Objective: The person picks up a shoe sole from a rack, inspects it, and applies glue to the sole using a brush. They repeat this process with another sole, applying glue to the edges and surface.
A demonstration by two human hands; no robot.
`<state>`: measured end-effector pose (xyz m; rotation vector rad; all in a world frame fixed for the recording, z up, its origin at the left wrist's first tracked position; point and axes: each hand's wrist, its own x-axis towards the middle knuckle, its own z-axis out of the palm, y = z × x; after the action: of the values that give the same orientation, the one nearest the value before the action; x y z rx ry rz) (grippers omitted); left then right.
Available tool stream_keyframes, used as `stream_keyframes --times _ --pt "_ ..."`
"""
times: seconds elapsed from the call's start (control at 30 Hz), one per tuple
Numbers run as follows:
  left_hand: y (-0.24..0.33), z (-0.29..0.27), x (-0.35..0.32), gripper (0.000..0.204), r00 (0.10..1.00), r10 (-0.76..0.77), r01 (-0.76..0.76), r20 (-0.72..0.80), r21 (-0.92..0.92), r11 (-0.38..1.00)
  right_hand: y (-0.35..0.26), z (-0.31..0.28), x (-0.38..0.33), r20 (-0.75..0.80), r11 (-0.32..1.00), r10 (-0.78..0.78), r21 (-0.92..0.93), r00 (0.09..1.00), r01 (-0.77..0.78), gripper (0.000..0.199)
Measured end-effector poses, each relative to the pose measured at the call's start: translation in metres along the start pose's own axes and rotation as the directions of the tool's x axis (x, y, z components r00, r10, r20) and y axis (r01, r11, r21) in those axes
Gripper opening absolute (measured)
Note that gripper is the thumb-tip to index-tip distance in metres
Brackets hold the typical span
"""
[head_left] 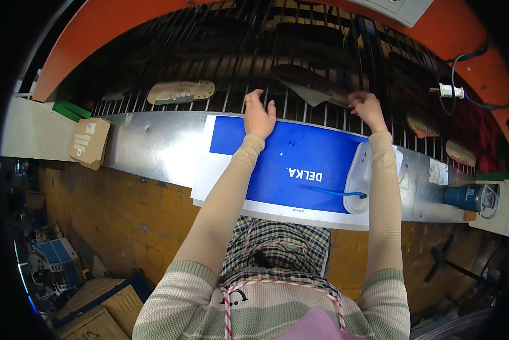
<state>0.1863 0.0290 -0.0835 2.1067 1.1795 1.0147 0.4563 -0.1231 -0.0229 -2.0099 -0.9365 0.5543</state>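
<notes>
My right hand (369,111) is closed in a pinch at the right end of a long, dark, sole-shaped piece (305,79) lying over the metal rods. A pale, pointed flap (310,95) shows along that piece's near side. My left hand (258,116) is at the near edge of the rod rack (226,96), its thumb and fingers apart and holding nothing. To its left, a tan sole-shaped piece (180,92) with small holes at its ends rests on the rods. Under my forearms is a blue and white cardboard sheet (288,170).
A white tray (356,187) with a blue-handled brush (331,192) stands on the sheet's right side. The metal ledge (152,141) carries a small cardboard box (90,141) at left and a blue can (470,196) at right. A white plug (450,91) hangs by the orange frame (95,34).
</notes>
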Motion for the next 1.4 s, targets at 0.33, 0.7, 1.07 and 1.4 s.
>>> stream_keyframes --times 0.33,0.7,1.07,1.4 --pt "0.012 0.000 -0.002 0.028 0.992 0.024 -0.058 0.126 0.278 0.959 0.005 -0.001 -0.002 0.013 1.000 -0.001 -0.016 1.000 0.001 0.020" --pt "-0.005 0.009 -0.002 0.018 0.988 0.108 -0.136 0.110 0.302 0.944 0.012 0.002 -0.004 -0.008 0.991 -0.041 -0.131 0.999 0.040 0.017" --pt "-0.003 0.007 -0.003 0.018 0.985 0.133 -0.159 0.106 0.304 0.939 0.007 0.003 -0.007 0.170 0.993 0.087 -0.092 0.982 -0.072 0.021" --pt "-0.004 0.008 -0.003 0.022 0.987 0.102 -0.141 0.127 0.351 0.926 0.000 0.004 -0.009 0.200 0.995 0.086 -0.074 0.976 -0.073 0.024"
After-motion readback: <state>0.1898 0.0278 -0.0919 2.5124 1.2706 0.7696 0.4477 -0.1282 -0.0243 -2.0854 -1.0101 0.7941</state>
